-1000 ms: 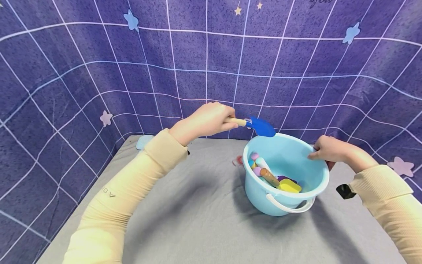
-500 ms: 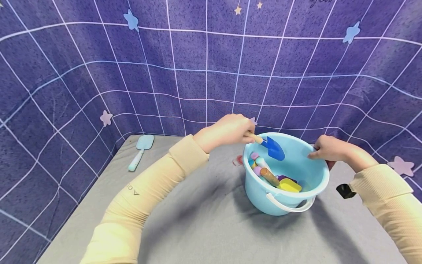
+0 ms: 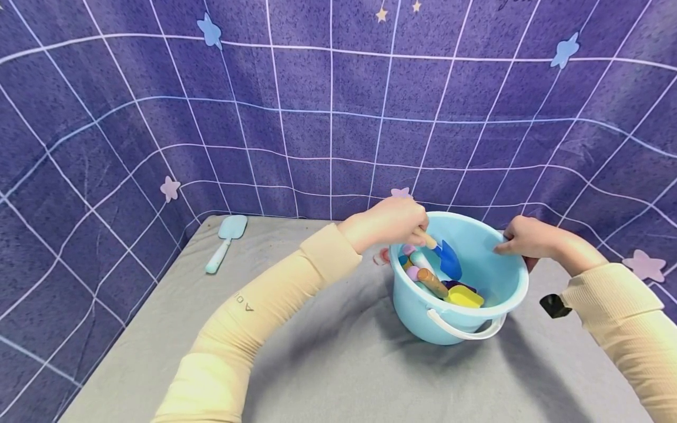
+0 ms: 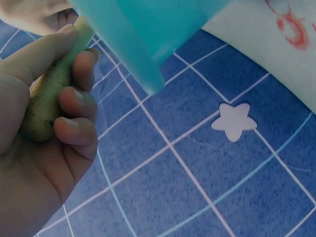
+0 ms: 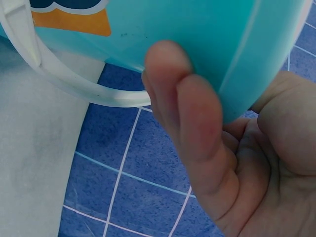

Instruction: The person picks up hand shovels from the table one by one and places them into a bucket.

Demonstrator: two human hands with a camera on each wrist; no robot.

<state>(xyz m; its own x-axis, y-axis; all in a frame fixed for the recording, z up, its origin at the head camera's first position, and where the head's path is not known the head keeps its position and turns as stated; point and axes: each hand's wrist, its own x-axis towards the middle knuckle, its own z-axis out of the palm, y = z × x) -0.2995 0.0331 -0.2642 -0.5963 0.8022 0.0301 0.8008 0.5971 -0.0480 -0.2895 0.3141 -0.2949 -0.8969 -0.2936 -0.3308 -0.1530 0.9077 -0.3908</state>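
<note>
My left hand (image 3: 388, 222) grips the wooden handle (image 4: 47, 106) of a small toy shovel, its fingers curled round it in the left wrist view. The shovel's blue blade (image 3: 448, 261) points down inside the light-blue bucket (image 3: 423, 320), below the rim. My right hand (image 3: 523, 238) holds the bucket's right rim, thumb inside and fingers against the outer wall (image 5: 197, 29). In the bucket lie a brown stick-like piece (image 3: 432, 283), a yellow piece (image 3: 465, 297), a dark purple piece and several pastel pieces. Whether the blade touches them, I cannot tell.
A pale blue shovel (image 3: 226, 242) lies at the table's back left. The bucket's white carrying handle (image 3: 465, 336) hangs at its front. The grey cloth (image 3: 317, 364) covers the table, with a purple gridded curtain (image 3: 317, 117) behind and at the sides.
My left hand has moved right and down, bringing the blue shovel from above the bucket's rim into it. The pale blue shovel has come into full view. My right hand stays on the rim.
</note>
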